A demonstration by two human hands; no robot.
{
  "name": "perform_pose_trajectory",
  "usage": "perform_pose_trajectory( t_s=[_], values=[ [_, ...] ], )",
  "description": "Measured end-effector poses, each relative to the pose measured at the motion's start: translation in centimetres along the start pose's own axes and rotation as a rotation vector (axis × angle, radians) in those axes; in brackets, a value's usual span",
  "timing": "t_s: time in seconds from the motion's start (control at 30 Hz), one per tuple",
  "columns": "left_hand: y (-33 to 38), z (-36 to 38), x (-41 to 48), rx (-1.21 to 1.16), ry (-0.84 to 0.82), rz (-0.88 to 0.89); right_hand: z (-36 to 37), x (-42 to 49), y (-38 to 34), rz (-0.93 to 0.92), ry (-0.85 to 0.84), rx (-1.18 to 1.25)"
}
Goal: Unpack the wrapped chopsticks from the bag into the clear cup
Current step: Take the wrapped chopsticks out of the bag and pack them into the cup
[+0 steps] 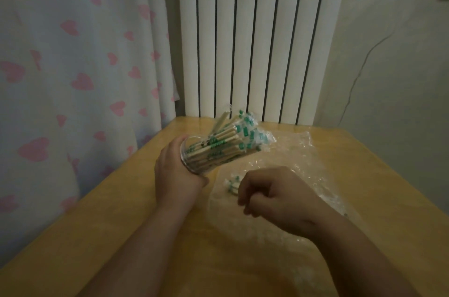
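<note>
My left hand (175,170) grips the clear cup (194,158) and holds it tilted, mouth pointing up and to the right, above the wooden table (121,211). The cup is packed with several wrapped chopsticks (233,141) in clear sleeves with green print; their ends fan out of the mouth. My right hand (269,192) hovers over the clear plastic bag (303,163), fingers curled around a few wrapped chopsticks (232,183) whose green-printed ends stick out to the left. The bag lies flat and crumpled on the table under my right hand.
A white ribbed radiator (255,41) stands behind the table's far edge. A curtain with pink hearts (73,65) hangs at the left. A plain wall (401,65) is at the right. Bare tabletop shows at front left.
</note>
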State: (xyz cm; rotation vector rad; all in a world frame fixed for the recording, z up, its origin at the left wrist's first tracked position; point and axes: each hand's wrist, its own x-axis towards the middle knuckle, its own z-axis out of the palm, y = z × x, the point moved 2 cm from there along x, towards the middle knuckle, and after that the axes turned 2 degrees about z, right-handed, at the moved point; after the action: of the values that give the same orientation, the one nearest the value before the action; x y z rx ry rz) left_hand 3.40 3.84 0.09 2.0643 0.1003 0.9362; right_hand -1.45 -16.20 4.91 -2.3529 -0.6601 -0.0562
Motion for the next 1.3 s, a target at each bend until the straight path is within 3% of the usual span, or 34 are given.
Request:
perform_pose_trajectory(
  t_s=[0.13,0.4,0.7,0.8,0.93,1.3],
  values=[
    [0.0,0.0,-0.2,-0.009,-0.008,0.011,1.5,0.4,-0.3,0.098,-0.225,-0.3],
    [0.1,0.1,-0.1,-0.005,-0.019,0.015,3.3,1.0,2.2,0.314,-0.458,-0.574],
    [0.0,0.3,-0.3,-0.001,-0.035,0.027,5.6,1.0,1.5,0.202,-0.311,-0.318],
    [-0.1,0.3,-0.2,0.0,-0.037,0.022,6.0,1.7,3.1,0.265,-0.188,-0.374],
    [-0.1,0.2,-0.2,-0.007,-0.029,0.016,5.9,2.3,5.6,0.448,-0.167,-0.469],
    [-0.1,0.1,-0.2,-0.002,-0.028,0.029,5.7,3.1,4.8,0.283,-0.029,-0.521]
  ],
)
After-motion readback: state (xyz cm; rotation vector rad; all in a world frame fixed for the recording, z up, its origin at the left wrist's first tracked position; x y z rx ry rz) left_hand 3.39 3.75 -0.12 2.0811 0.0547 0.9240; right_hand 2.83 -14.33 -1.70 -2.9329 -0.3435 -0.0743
